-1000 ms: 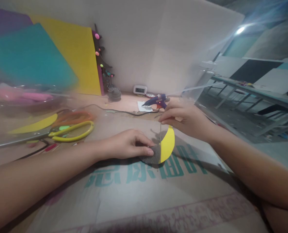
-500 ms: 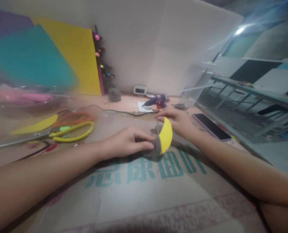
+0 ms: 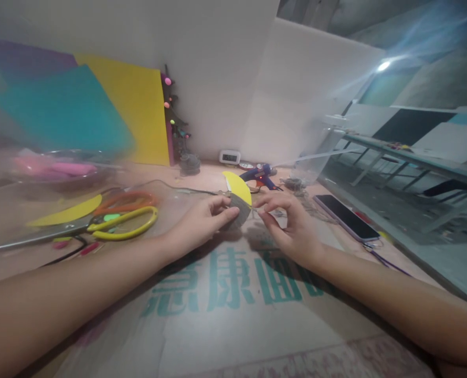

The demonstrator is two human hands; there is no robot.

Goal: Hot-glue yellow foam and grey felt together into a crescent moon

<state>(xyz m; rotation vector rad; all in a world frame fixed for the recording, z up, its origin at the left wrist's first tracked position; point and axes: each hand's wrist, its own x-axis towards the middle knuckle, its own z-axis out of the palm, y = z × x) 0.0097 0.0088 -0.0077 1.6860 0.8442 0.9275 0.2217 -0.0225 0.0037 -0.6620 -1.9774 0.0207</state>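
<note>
My left hand (image 3: 213,220) pinches a flat grey rounded piece (image 3: 238,212) between thumb and fingers, above the cardboard. Along the upper edge of that piece runs a curved yellow paper (image 3: 238,188) shaped like a crescent. To the right, my right hand (image 3: 290,223) is closed in a pinch at the corner where grey and yellow meet. Something thin and pale seems to be between its fingertips, too small to name. Just behind the piece lies a blue glue gun (image 3: 262,176) with a small red light.
Yellow-handled scissors (image 3: 123,224) and another yellow paper piece (image 3: 66,211) lie at left. A phone (image 3: 347,216) rests near the table's right edge. A small clock (image 3: 229,156) stands behind. Coloured sheets (image 3: 145,110) lean at the back left. Printed cardboard (image 3: 202,336) covers the front.
The grey piece has turned anticlockwise, so its yellow crescent now points up and away instead of right. My right hand has come down and nearer to me, to the piece's right corner.
</note>
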